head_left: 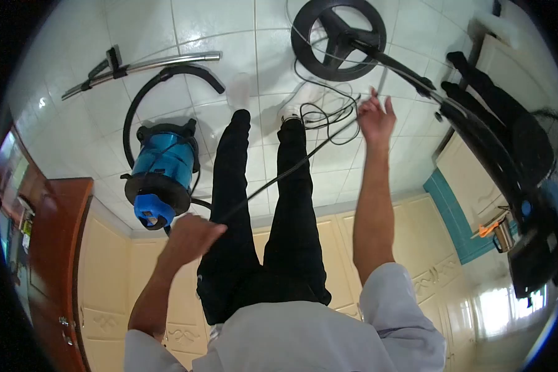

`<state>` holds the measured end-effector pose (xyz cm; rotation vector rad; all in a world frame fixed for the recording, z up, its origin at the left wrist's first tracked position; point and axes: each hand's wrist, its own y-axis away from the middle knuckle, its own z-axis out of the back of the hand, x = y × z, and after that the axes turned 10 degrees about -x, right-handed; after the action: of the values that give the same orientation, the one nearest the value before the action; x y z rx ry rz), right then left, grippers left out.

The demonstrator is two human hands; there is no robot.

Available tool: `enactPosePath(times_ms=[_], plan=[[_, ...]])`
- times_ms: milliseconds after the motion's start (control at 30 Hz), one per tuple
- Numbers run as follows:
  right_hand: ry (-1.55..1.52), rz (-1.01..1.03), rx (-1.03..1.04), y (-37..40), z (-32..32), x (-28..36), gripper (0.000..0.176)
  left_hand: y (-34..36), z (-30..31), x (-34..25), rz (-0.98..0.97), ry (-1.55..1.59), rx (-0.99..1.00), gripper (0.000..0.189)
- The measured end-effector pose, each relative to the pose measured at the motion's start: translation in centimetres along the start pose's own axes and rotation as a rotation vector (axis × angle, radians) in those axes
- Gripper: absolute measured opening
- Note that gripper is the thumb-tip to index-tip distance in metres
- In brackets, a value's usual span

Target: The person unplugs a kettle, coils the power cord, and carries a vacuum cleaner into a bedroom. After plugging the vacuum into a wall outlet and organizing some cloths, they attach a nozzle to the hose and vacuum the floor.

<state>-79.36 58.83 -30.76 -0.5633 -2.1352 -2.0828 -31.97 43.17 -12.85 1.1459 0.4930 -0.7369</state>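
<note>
A black power cord [278, 180] runs in a nearly straight line between my two hands, slanting across in front of my legs. My left hand [195, 235] is closed in a fist around its lower end, just below the vacuum cleaner. Farther out, my right hand [376, 118] has the cord at the palm side, fingers partly curled and a little blurred. Loose loops of cord [332, 116] lie on the floor by my foot, below the right hand. The blue and black drum vacuum cleaner [162, 162] stands on the tiles at left.
A black vacuum hose [129, 118] curves from the cleaner, near a metal tube [167, 62] on the floor. A black three-spoked ring base [338, 38] with a pole is at upper right. Cream cabinets [409, 229] line the wall behind me. A brown door [59, 235] stands left.
</note>
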Motion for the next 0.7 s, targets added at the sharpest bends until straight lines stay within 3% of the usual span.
enactPosePath(times_ms=[33,100,133,167,233,267,300,367,433,500,633,700], plan=[[0.013,0.048,-0.028,0.2,2.3,2.5,0.04,2.0,0.1,1.5,-0.067,-0.07,-0.088,0.04],[0.201,0.171,-0.119,2.5,8.3,5.4,0.032,2.7,2.3,0.7,0.403,0.073,-0.052,0.038],[0.275,0.282,-0.219,4.8,10.4,5.0,0.033,2.8,1.2,0.7,0.308,0.122,-0.209,0.04],[0.383,0.415,-0.359,7.5,12.3,4.5,0.036,2.3,0.4,0.3,0.288,0.115,-0.232,0.04],[1.021,0.755,-0.385,13.5,16.7,3.2,0.04,0.2,-0.9,-1.7,0.414,0.395,-0.294,0.041],[1.248,0.968,-0.302,13.0,22.0,2.1,0.037,-1.2,-1.6,-3.8,0.405,0.527,-0.326,0.041],[1.463,0.871,-0.302,16.4,21.5,0.7,0.032,-2.7,-2.7,-6.3,0.397,0.661,-0.357,0.042],[1.579,0.974,-0.004,22.2,20.6,-1.9,0.029,-4.8,-7.2,-8.9,0.37,0.753,-0.273,0.039],[1.48,0.806,0.077,25.5,20.1,-4.9,0.026,-6.1,-6.0,-16.0,0.387,0.752,-0.028,0.04],[1.546,0.863,0.147,31.4,16.5,-5.9,0.026,-7.4,-9.9,-19.2,0.348,0.754,-0.061,0.048],[1.598,0.961,0.195,37.7,16.2,-3.7,0.027,-9.8,-13.0,-24.3,0.408,0.851,-0.057,0.049],[1.668,0.951,0.341,39.4,18.4,-2.8,0.026,-10.1,-14.8,-24.9,0.346,1.162,0.234,0.045]])
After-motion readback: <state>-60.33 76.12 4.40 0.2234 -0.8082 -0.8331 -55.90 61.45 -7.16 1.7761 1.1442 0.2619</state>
